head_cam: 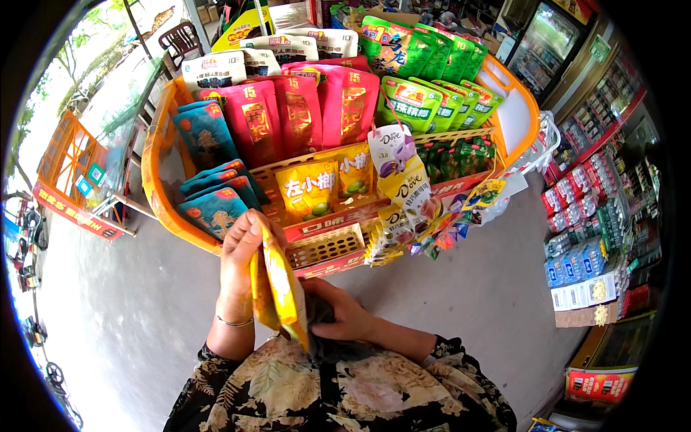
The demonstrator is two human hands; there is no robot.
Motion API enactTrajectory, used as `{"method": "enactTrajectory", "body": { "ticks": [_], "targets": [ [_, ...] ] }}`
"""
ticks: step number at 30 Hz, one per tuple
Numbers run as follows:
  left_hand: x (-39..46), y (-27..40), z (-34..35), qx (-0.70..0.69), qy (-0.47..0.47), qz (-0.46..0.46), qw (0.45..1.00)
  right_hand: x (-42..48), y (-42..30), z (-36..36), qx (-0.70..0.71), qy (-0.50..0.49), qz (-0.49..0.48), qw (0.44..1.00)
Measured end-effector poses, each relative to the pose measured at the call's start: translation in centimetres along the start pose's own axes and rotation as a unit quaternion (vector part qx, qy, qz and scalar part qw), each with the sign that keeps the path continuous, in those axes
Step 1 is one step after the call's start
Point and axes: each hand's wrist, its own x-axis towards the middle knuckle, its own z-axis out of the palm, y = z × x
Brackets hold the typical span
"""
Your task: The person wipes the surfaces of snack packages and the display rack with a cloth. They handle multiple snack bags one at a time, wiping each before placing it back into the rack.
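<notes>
My left hand point(241, 259) grips two yellow snack packets point(278, 286) by their upper edge, held upright in front of my chest. My right hand point(343, 313) is closed around a dark grey cloth point(324, 318), which lies against the packets' right side. Just beyond stands an orange-rimmed display basket point(156, 156) filled with pouches. In its front row, yellow packets point(307, 189) stand in a perforated holder, with teal pouches point(213, 208) to their left. Red pouches point(294, 113), white pouches point(213, 70) and green pouches point(413, 102) stand behind. A strip of Dove packets point(399, 178) hangs over the front.
An empty-looking perforated tray point(326, 245) is at the basket's front. Small colourful packets point(445, 237) hang beside it. On the right are stacked drinks point(577, 267), shelves and a drinks fridge point(542, 48). A glass-topped counter point(127, 129) stands left, with a wooden chair point(181, 43) behind.
</notes>
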Motion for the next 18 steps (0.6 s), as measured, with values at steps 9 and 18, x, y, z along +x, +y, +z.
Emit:
{"method": "enactTrajectory", "body": {
  "ticks": [9, 18],
  "targets": [
    [-0.5, 0.5, -4.7, -0.122, -0.081, 0.100, 0.984, 6.5, -2.7, -8.4, -0.231, 0.191, 0.055, 0.952],
    [-1.8, 0.5, -5.0, 0.202, -0.036, 0.005, 0.979, 11.5, -1.2, -11.8, -0.303, 0.135, 0.053, 0.942]
  ]
}}
